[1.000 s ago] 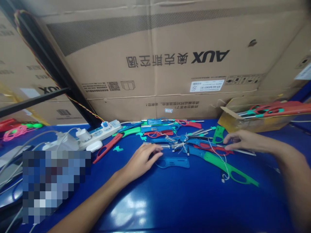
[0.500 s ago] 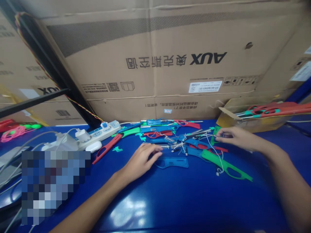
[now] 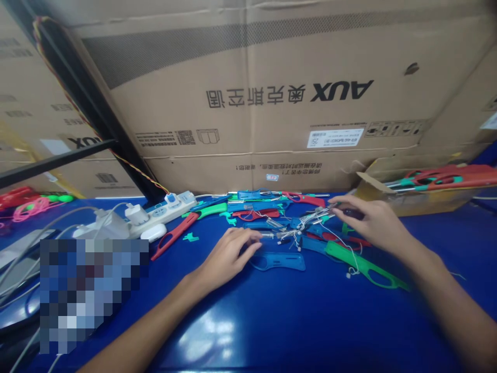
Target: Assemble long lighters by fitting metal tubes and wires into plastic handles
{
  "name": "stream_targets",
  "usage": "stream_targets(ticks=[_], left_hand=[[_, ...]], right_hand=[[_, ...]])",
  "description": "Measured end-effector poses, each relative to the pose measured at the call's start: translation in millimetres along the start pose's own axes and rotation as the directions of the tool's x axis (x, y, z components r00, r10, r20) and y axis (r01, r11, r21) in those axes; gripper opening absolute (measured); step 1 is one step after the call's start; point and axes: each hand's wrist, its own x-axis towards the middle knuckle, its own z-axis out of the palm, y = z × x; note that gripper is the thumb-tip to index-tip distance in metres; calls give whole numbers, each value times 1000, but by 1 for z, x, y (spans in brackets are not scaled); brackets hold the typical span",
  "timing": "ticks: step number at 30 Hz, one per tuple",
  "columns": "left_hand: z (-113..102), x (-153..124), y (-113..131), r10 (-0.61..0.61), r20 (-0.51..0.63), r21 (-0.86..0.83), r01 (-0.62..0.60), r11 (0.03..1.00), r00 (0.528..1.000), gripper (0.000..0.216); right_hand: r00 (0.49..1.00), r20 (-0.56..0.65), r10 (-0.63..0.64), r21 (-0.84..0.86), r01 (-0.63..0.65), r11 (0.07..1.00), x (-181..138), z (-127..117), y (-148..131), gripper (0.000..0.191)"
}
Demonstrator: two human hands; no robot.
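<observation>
A heap of red, blue and green plastic handle shells (image 3: 272, 215), metal tubes and white strings lies on the blue table (image 3: 303, 321). My left hand (image 3: 229, 256) rests on the table with curled fingers, its fingertips on a small clear tube beside a blue handle shell (image 3: 279, 261). My right hand (image 3: 368, 220) hovers over the right side of the heap, fingers pinched on a small dark part with metal tubes and strings at its tip. A long green handle shell (image 3: 365, 267) lies just below that hand.
A large AUX cardboard box (image 3: 272, 93) walls off the back. A small carton (image 3: 427, 194) at right holds finished red and teal pieces. A white power strip (image 3: 163, 210) with plugs and cables sits left. A black metal frame (image 3: 77, 103) slants at the left.
My right hand has moved left and toward the back of the heap, closing on a small dark part. My left hand has stayed in place.
</observation>
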Motion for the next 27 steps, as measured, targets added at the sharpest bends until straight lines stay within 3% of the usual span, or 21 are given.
stream_targets(ticks=[7,12,19,23,27], left_hand=[[0,0,1,12,9,3,-12,1000,1000,18],[0,0,0,24,6,11,-24,1000,1000,17],[1,-1,0,55,-8,13,-55,998,998,15],[0,-1,1,64,-15,19,-64,998,998,15],[0,0,1,69,-7,25,-69,997,998,14]], right_hand=[[998,60,35,-71,-31,997,3,10,-4,40],[997,-5,83,-141,-83,987,5,12,8,45],[995,-90,30,-118,-40,992,4,16,19,34],[979,-202,-22,-86,5,996,6,13,13,29],[932,-355,-78,-113,40,993,7,8,10,22]])
